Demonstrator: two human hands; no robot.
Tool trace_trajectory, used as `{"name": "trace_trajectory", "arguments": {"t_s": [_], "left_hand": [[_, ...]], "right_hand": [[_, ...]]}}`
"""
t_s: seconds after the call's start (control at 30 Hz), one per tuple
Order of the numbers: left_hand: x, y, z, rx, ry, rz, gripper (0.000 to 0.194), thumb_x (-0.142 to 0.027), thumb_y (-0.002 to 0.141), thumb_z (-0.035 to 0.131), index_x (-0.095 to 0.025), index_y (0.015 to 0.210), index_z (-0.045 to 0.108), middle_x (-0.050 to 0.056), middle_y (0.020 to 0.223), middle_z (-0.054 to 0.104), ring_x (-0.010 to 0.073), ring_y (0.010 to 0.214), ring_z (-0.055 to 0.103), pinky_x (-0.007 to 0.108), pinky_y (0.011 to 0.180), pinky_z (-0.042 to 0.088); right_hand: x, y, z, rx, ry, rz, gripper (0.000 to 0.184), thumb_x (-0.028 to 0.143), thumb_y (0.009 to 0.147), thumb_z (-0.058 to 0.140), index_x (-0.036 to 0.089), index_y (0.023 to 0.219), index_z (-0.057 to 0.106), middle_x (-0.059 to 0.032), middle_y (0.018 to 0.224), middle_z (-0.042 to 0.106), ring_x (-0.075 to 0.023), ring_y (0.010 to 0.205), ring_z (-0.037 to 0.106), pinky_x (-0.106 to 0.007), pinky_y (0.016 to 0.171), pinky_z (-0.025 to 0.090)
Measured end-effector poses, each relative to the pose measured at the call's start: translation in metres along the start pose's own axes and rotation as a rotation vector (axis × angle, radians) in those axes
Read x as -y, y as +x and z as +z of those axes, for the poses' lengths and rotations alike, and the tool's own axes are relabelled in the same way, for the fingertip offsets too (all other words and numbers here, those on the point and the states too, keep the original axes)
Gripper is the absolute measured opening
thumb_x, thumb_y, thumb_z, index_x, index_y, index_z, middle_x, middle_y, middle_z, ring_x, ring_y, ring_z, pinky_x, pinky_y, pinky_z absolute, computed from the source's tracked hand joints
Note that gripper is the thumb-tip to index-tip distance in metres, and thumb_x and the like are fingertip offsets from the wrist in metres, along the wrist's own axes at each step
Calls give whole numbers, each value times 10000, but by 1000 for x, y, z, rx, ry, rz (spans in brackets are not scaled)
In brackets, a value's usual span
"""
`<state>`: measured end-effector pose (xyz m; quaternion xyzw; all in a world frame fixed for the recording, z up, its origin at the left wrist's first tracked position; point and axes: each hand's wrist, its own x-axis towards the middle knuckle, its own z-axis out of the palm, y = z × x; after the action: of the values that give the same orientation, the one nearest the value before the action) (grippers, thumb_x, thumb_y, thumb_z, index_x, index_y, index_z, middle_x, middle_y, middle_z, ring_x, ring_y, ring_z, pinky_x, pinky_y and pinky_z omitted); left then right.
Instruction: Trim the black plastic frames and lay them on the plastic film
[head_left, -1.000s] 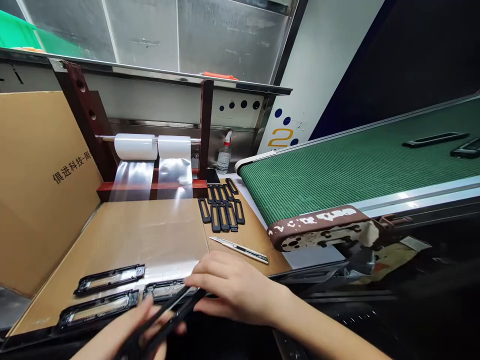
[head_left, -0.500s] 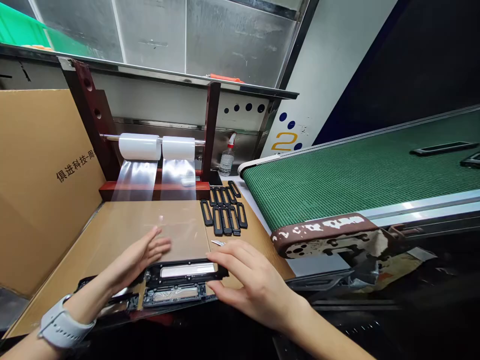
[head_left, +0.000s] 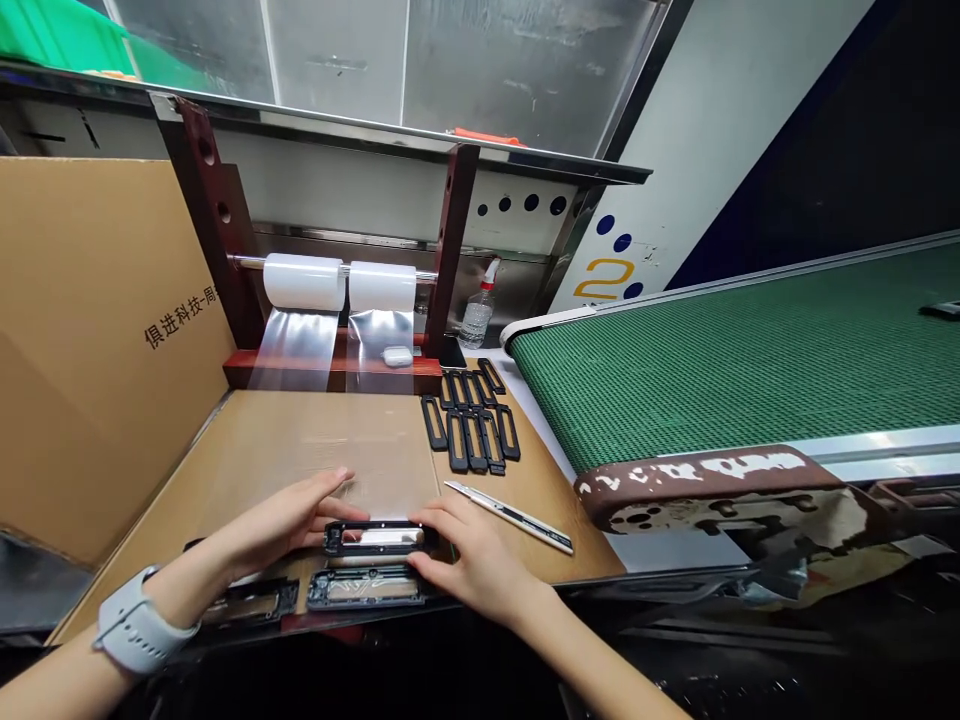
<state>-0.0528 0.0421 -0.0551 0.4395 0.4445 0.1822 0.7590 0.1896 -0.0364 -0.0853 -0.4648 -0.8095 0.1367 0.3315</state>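
A black rectangular frame with a long slot [head_left: 352, 541] is held near the front edge of the cardboard-covered table. My right hand [head_left: 474, 560] pinches its right end between thumb and fingers. At its left end, my left hand [head_left: 300, 520] has its fingers stretched out and the thumb raised apart; whether the fingertips touch the frame I cannot tell. Just in front lies a second black frame [head_left: 365, 601], with clear film across its slot. Another black frame [head_left: 255, 605] lies under my left wrist, partly hidden. A utility knife [head_left: 517, 520] rests right of my right hand.
Two rolls of clear film [head_left: 304, 281] hang on a rod, their film drawn onto the table. Several black frames [head_left: 474, 440] lie at the right. Beyond are a spray bottle [head_left: 477, 318] and a green conveyor belt [head_left: 712, 370]. A cardboard box [head_left: 90, 370] stands left.
My left hand has come closer to the frame's left end. My right hand still grips the right end, and the knife it partly covered now shows. The whole view has shifted.
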Motion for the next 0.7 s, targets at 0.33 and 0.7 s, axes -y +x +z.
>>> {"name": "trace_trajectory", "arguments": {"t_s": [0.33, 0.7], "left_hand": [[2, -2, -3, 27, 121, 23, 684, -462, 833, 560, -183, 1413, 329, 111, 1183, 679, 247, 1059, 637, 366, 933, 427], [3, -3, -2, 26, 129, 29, 625, -489, 858, 513, -214, 1402, 374, 95, 1209, 667, 250, 1082, 623, 369, 938, 418]], "right_hand": [[-1, 2, 4, 31, 7, -2, 330, 165, 779, 706, 170, 1093, 605, -68, 1002, 629, -192, 923, 604, -321, 822, 517], [-2, 5, 4, 58, -4, -17, 325, 153, 790, 706, 159, 1099, 605, -75, 1017, 626, -193, 949, 602, -312, 834, 516]]}}
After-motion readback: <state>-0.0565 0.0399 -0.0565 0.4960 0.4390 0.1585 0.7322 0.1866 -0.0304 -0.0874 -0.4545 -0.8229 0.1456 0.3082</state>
